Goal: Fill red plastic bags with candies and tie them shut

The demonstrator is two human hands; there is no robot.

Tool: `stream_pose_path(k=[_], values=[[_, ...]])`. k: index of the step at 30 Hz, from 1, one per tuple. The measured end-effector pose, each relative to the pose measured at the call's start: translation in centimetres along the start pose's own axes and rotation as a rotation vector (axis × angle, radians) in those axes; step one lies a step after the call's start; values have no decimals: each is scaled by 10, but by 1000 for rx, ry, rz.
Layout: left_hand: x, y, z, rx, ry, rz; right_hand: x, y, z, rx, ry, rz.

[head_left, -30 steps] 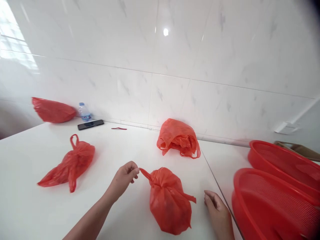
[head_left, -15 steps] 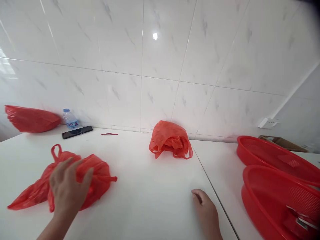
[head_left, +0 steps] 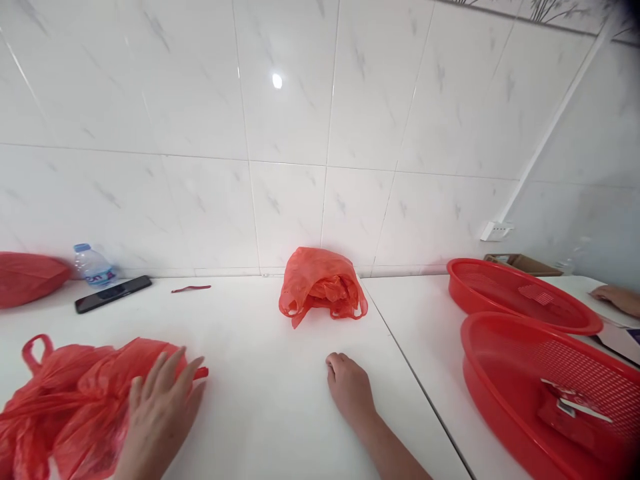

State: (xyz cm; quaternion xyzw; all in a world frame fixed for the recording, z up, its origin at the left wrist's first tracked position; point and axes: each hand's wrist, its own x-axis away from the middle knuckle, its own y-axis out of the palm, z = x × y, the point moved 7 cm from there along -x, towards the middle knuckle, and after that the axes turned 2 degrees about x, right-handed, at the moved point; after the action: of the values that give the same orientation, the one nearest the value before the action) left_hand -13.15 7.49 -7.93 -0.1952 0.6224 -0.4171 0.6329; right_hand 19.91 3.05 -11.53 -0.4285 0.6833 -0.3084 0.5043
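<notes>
My left hand (head_left: 163, 403) lies against the right side of a knotted red plastic bag (head_left: 90, 380), its fingers stretched out and spread. The bag's contents are hidden, and a handle loop stands up at its far left. My right hand (head_left: 350, 390) rests on the white table (head_left: 265, 400) with the fingers curled in, and nothing shows in them. Beyond it, against the wall, sits a second red plastic bag (head_left: 325, 287), crumpled, with its handles toward me.
Two red plastic baskets (head_left: 505, 293) stand on the right; the nearer holds small packets (head_left: 570, 407). At the back left are a phone (head_left: 113, 294), a water bottle (head_left: 95, 265), a red strip (head_left: 191, 289) and another red bag (head_left: 30, 277). Another person's hand (head_left: 617, 299) shows at far right.
My view has turned to the right, bringing in the other person's hand. My left hand has shifted toward the bag's right side. My right hand has moved left across the table, still curled.
</notes>
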Motion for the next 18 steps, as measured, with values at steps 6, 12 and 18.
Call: stream_pose_path(k=[6,12,18], values=[[18,59,113,355,269,-354,-24,7,-11,-62,33,191],[6,98,158,469,217,-465,-62,4,6,-180,136,437],[-30,102,160,500,149,-278,-95,5,17,-327,122,483]])
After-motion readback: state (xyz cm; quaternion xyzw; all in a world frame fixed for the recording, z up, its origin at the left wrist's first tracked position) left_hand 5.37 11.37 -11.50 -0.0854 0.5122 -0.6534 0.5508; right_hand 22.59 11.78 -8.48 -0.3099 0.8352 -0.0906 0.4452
